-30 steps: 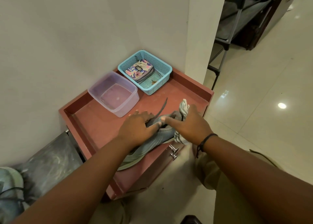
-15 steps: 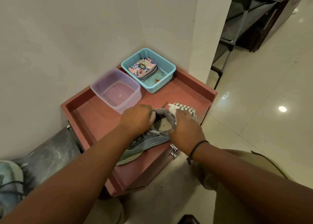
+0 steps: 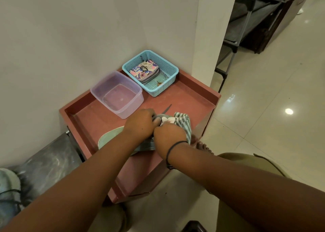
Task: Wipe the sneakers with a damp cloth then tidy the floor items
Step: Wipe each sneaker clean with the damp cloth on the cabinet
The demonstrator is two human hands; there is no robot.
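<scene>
Sneaker (image 3: 112, 137) lying tipped on its side on the red tabletop (image 3: 184, 98), near the front edge, pale green sole facing outward toward eight o'clock. Long axis running from eight o'clock to two o'clock; which end is toe or heel cannot be told, since the arms cover the middle. A grey lace end (image 3: 167, 108) poking out past the knuckles toward one o'clock.

Left hand (image 3: 139, 124) curled over the upper part of the sneaker, gripping it. Right hand (image 3: 169, 137) pressed right against the left, fingers closed around a green-and-white striped cloth (image 3: 182, 122) bunched onto the shoe. Both hands together, touching, clamped on their things. A dark band (image 3: 173, 146) around the right wrist.

At eleven o'clock from the hands, a clear plastic tub (image 3: 117, 93) with shallow water, sitting near the wall. At twelve o'clock, in the back corner of the tabletop, a blue mesh basket (image 3: 168, 70) touching the tub's corner, holding a flowered pouch (image 3: 145, 70).

At seven o'clock, down on the floor at the lower left edge of the view, a second pale sneaker (image 3: 8, 186) with dark laces, beside a grey metal surface (image 3: 47, 161). At two o'clock, well apart, a dark shelf rack (image 3: 246, 21) standing on the glossy tile floor (image 3: 272, 108).
</scene>
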